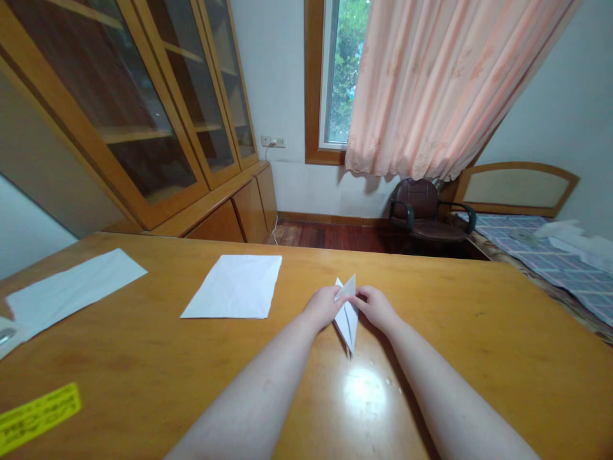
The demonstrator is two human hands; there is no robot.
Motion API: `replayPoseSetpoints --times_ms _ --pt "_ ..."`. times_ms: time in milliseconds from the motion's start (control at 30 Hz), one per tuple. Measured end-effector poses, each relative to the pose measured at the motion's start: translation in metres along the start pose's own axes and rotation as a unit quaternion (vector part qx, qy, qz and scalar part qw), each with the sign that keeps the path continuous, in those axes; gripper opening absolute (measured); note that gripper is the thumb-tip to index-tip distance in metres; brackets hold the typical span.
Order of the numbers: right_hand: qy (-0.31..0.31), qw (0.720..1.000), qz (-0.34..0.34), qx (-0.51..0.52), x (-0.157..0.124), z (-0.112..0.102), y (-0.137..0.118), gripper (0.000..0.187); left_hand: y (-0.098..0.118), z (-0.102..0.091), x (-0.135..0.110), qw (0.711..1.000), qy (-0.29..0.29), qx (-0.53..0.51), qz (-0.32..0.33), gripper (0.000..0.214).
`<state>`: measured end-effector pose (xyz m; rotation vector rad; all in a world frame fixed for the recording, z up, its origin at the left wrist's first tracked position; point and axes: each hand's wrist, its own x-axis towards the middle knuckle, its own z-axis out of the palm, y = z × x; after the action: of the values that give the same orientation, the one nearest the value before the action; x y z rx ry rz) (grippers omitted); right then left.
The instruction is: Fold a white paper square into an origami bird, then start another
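A small piece of folded white paper (348, 322) is between my two hands, over the wooden table (454, 319). It has a long narrow point toward me, split by a centre crease, and pointed flaps at the far end. My left hand (323, 308) is closed on its left edge. My right hand (377, 308) pinches it from the right, near the upper flap. The fingertips of both hands are partly hidden by the paper. To the left lies a flat white sheet (234, 286), apart from my hands.
Another white sheet (79, 287) lies at the far left of the table. Nearer me is a yellow label with dark writing (38, 418). Beyond the table stand a glass-fronted cabinet (205, 182), a brown armchair (426, 207) and a bed (536, 249).
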<state>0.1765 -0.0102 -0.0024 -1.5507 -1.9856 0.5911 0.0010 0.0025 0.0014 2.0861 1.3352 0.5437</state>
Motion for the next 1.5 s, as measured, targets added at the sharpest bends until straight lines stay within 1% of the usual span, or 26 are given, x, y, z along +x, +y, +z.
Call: replayPoseSetpoints --times_ms 100,267,400,600,667,800,900,1033,1167,1500 --pt "-0.003 1.000 0.005 -0.011 0.0008 0.0002 0.0004 0.033 0.0001 -0.0005 0.0002 1.000 0.017 0.003 0.001 0.032" --pt "-0.024 0.998 -0.026 -0.047 0.0024 0.0001 0.0017 0.018 0.0007 -0.0024 0.0005 0.999 0.040 0.021 -0.013 0.029" --pt "-0.017 0.997 -0.026 -0.073 0.0025 -0.0010 0.0008 0.017 0.0027 -0.0044 0.0003 0.999 0.038 0.024 -0.030 0.029" --pt "-0.013 0.996 -0.015 -0.090 0.0013 -0.0017 -0.0002 0.014 0.0047 -0.0070 0.0002 0.996 0.038 0.006 -0.083 0.029" --pt "-0.014 0.996 -0.012 -0.091 0.0011 -0.0014 -0.0001 0.014 0.0044 -0.0072 0.0001 0.996 0.041 0.010 -0.082 0.029" --pt "-0.005 0.996 -0.004 -0.091 0.0008 -0.0008 0.0004 0.013 0.0031 -0.0071 -0.0005 0.997 0.036 0.034 -0.060 0.027" --pt "0.001 0.995 0.003 -0.096 0.0011 -0.0005 0.0013 0.012 0.0017 -0.0066 -0.0007 0.996 0.030 0.056 -0.061 0.027" --pt "0.002 0.995 0.007 -0.104 0.0012 -0.0006 0.0020 0.014 -0.0007 -0.0047 0.0001 0.994 0.026 0.090 -0.052 0.024" --pt "-0.005 0.994 0.003 -0.110 0.0002 -0.0017 0.0008 0.016 -0.0022 -0.0038 0.0011 0.992 0.037 0.111 -0.046 0.023" --pt "-0.032 0.993 -0.017 -0.113 -0.0019 -0.0038 -0.0039 0.046 0.0028 -0.0082 -0.0005 0.986 0.051 0.136 -0.077 0.020"
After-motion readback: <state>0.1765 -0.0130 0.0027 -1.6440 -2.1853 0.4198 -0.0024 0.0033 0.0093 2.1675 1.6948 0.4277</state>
